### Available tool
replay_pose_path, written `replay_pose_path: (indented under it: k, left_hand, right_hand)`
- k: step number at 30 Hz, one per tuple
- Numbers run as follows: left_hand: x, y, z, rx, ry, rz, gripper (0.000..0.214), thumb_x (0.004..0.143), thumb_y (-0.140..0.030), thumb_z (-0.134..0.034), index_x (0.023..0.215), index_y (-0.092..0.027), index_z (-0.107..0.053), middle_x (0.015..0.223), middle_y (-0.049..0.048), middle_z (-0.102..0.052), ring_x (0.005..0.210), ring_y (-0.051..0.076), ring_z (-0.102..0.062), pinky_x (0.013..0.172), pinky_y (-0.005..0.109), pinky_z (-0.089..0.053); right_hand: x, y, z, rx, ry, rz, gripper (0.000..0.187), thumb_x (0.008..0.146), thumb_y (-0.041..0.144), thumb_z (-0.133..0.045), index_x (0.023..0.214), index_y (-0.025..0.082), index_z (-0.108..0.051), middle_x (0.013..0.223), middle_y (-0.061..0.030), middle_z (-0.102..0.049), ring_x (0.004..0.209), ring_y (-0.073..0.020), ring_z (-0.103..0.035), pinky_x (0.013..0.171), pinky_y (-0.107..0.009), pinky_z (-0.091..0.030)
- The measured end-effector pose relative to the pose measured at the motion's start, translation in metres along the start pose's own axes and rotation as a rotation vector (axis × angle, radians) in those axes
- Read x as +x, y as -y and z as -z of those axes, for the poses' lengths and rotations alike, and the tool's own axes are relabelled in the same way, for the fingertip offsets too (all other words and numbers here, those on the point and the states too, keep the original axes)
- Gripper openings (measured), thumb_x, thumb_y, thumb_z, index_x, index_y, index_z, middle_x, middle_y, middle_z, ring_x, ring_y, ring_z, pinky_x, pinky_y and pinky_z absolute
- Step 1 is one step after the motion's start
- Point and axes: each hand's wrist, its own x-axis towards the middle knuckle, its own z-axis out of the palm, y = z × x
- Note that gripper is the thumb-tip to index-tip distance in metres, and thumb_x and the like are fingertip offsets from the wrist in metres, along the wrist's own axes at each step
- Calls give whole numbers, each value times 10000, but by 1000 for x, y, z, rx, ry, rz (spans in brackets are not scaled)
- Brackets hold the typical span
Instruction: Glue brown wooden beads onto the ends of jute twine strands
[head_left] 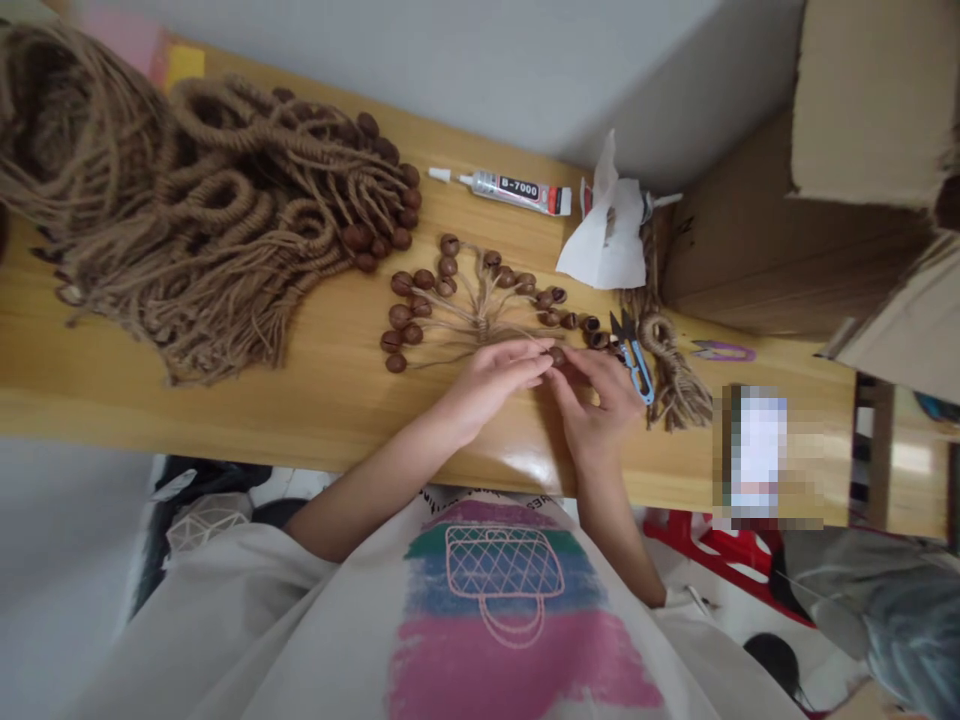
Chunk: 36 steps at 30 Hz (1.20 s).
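Left hand [534, 362] seems to pinch tan jute cord [482, 322], right hand [596, 390] a round brown shell [556, 356], near yellow wooden tabletop [337, 400] — leftward strands look tipped, some rightward dark hollow shells [592, 325] seem unattached.

Found a heap of corded bundles [225, 320] on the left of the table [337, 420], nuts [360, 238] along its right end. Saw a cord tassel [482, 325] mid-table, nutshells [401, 317] left, behind and right of its knot. Noted a glue tube [517, 190] behind the tassel, paper [600, 255] right of the tube, a carton [735, 260] at the back right. Found the left hand [502, 378] and right hand [604, 395] before the tassel's right side, one shell [556, 357] at their fingertips. Saw snips [636, 362] just right of the right hand, a looped bundle [679, 385] beside those, second snips [724, 351] farther right.
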Motion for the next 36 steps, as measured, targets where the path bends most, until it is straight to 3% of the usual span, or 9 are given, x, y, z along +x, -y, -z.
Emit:
replay_pose_path:
  k: [7, 11, 14, 17, 21, 31, 36]
  left_hand:
    - [2, 0, -2, 113, -65, -73, 273, 572, -172, -808, 829, -139, -724, 823, 45, -727, 783, 153, -666, 818, 307, -506]
    - [2, -8, 0, -5, 29, 14, 182, 665, -192, -739, 833, -127, -714, 796, 56, -735, 746, 161, -692, 746, 277, -532]
    - [2, -15, 1, -106, 74, 111, 120, 737, -162, -644, 825, -114, -709, 777, 59, -737, 737, 154, -698, 734, 257, -540]
    - [2, -19, 0, -153, 99, 165, 148, 783, -130, -560, 803, -111, -705, 760, 55, -734, 718, 150, -699, 710, 243, -538]
    - [1, -17, -2, -145, 118, 198, 191, 823, -117, -515, 768, -116, -697, 745, 63, -730, 727, 164, -703, 709, 247, -528]
    - [-1, -15, -3, -167, 147, 239, 186, 843, -146, -505, 788, -96, -675, 747, 48, -714, 734, 138, -687, 724, 226, -517]
    - [-1, -13, -3, -109, 163, 216, 160, 832, -222, -528, 845, -142, -666, 752, 30, -701, 805, 181, -687, 798, 291, -501]
  right_hand:
    - [1, 10, 7, 64, 46, -3, 242, 825, 153, -665, 1063, 192, -642, 929, -66, -650, 860, -173, -619, 735, -309, -544]
    - [4, 15, 14, 190, 42, -101, 355, 786, 179, -718, 1124, 216, -616, 959, -48, -649, 855, -160, -608, 707, -285, -539]
    - [6, 15, 16, 311, 34, -177, 325, 793, 173, -706, 1103, 222, -620, 930, -32, -642, 823, -148, -596, 687, -279, -525]
    - [7, 14, 12, 363, 17, -155, 268, 804, 162, -688, 1062, 213, -632, 959, -40, -641, 841, -151, -597, 710, -290, -521]
    - [6, 14, 3, 349, 3, -74, 249, 805, 175, -688, 1048, 201, -634, 990, -56, -628, 927, -171, -600, 804, -326, -517]
    - [3, 16, -1, 304, -17, -77, 208, 836, 214, -656, 1042, 195, -633, 969, -64, -626, 896, -172, -612, 783, -328, -528]
    - [4, 16, 0, 290, -37, -67, 187, 842, 222, -657, 1027, 195, -648, 955, -58, -642, 871, -163, -622, 762, -312, -534]
